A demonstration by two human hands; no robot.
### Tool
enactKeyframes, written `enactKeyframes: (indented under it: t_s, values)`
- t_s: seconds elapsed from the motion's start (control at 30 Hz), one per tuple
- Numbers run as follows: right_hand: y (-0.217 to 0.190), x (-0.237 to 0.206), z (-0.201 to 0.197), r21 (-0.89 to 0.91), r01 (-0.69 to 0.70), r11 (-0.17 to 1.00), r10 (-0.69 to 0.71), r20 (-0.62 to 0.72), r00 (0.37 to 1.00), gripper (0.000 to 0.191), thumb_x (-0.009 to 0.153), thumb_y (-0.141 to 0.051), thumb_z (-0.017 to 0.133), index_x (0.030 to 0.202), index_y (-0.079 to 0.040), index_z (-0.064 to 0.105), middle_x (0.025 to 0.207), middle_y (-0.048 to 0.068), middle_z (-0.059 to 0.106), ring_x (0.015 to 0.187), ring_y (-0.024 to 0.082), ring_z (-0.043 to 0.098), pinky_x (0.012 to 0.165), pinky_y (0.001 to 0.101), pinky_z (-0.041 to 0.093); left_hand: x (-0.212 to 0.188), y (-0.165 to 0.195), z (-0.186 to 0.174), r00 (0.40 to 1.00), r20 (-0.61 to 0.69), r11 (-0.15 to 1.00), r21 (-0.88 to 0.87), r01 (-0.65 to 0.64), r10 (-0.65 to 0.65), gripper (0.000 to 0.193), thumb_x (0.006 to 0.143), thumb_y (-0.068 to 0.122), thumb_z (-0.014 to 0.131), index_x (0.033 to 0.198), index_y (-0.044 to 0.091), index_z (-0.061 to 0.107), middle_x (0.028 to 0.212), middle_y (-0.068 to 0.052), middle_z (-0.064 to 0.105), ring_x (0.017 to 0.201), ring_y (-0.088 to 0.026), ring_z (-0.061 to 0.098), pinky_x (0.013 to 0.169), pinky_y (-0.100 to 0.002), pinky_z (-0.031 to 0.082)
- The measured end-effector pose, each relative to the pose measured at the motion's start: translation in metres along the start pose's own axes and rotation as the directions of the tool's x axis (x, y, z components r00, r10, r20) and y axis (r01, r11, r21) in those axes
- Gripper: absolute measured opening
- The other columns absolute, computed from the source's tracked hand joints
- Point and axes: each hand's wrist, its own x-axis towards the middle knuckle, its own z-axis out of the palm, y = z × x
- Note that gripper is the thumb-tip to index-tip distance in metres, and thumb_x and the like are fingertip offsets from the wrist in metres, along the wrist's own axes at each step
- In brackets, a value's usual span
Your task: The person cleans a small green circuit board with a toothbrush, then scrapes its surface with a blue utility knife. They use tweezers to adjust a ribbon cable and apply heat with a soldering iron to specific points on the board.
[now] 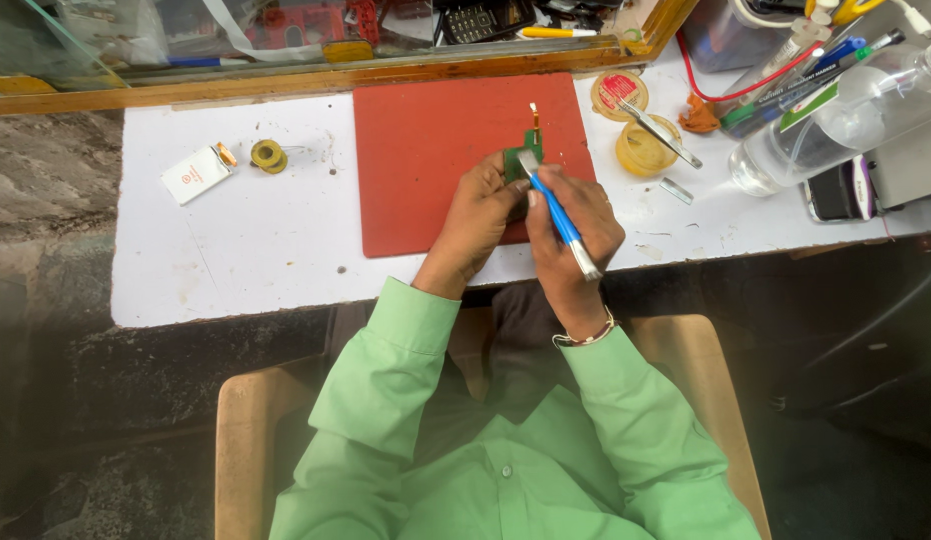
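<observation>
Over the red mat (426,180), the left hand (481,215) grips a small green circuit board (523,160) while the right hand (576,225), fingers closed, holds a blue-handled brush (556,212) against it.

Two hands over the mat: one left hand (476,215), one right hand (576,235). One small green circuit board (521,160) at centre frame, and one blue-handled brush (556,215) across it. One red work mat (436,160) beneath. Upper right, two round open tins: one with a red label (613,90), one amber-filled (641,150), and one pair of tweezers (661,135) lying across them. One clear plastic bottle (836,125) at the right edge. Over on the left, one solder spool (269,155) and one small white packet (196,173). One bracelet (586,338), lower centre.
</observation>
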Motion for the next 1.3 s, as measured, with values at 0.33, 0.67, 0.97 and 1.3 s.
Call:
enactKeyframes:
  t_s: [0.33, 0.67, 0.97, 1.3]
  values:
    - [0.001, 0.0006, 0.0011, -0.029, 0.016, 0.999, -0.017, -0.004, 1.0, 0.021, 0.093, 0.002, 0.074, 0.114, 0.002, 0.07, 0.107, 0.017, 0.075, 0.099, 0.032, 0.072, 0.089, 0.0387, 0.058, -0.0006, 0.0014, -0.0002, 0.999, -0.029, 0.999, 0.004, 0.036, -0.036, 0.027, 0.102, -0.003, 0.048, 0.128, -0.003, 0.057, 0.114, -0.011, 0.07, 0.103, -0.016, 0.068, 0.093, -0.031, 0.057]
    - [0.0006, 0.0, 0.0016, -0.016, -0.036, 0.999, 0.036, -0.001, 0.999, 0.021, 0.093, 0.001, 0.074, 0.115, 0.002, 0.071, 0.109, 0.017, 0.075, 0.099, 0.031, 0.072, 0.088, 0.0378, 0.058, -0.0005, 0.0015, -0.0004, 1.0, -0.014, 1.0, 0.013, 0.017, -0.017, 0.025, 0.103, -0.003, 0.047, 0.125, -0.004, 0.058, 0.112, -0.011, 0.07, 0.102, -0.015, 0.067, 0.095, -0.032, 0.056]
    - [0.0042, 0.0002, 0.002, -0.007, -0.044, 0.999, 0.044, -0.011, 0.999, 0.02, 0.094, 0.001, 0.074, 0.114, 0.002, 0.071, 0.106, 0.017, 0.074, 0.094, 0.029, 0.072, 0.083, 0.0365, 0.059, -0.0016, 0.003, 0.0012, 0.999, -0.024, 1.0, 0.007, 0.025, -0.025, 0.025, 0.103, -0.003, 0.047, 0.126, -0.004, 0.058, 0.112, -0.01, 0.07, 0.101, -0.015, 0.067, 0.096, -0.033, 0.055]
    - [0.0037, -0.0006, 0.001, 0.032, -0.106, 0.994, 0.106, -0.022, 0.994, 0.018, 0.095, 0.0, 0.074, 0.112, 0.002, 0.072, 0.104, 0.016, 0.073, 0.091, 0.026, 0.072, 0.08, 0.0355, 0.058, -0.0003, 0.0012, -0.0007, 1.0, -0.03, 1.0, 0.011, 0.008, -0.008, 0.024, 0.103, -0.003, 0.048, 0.125, -0.005, 0.058, 0.112, -0.01, 0.07, 0.102, -0.016, 0.067, 0.096, -0.033, 0.055]
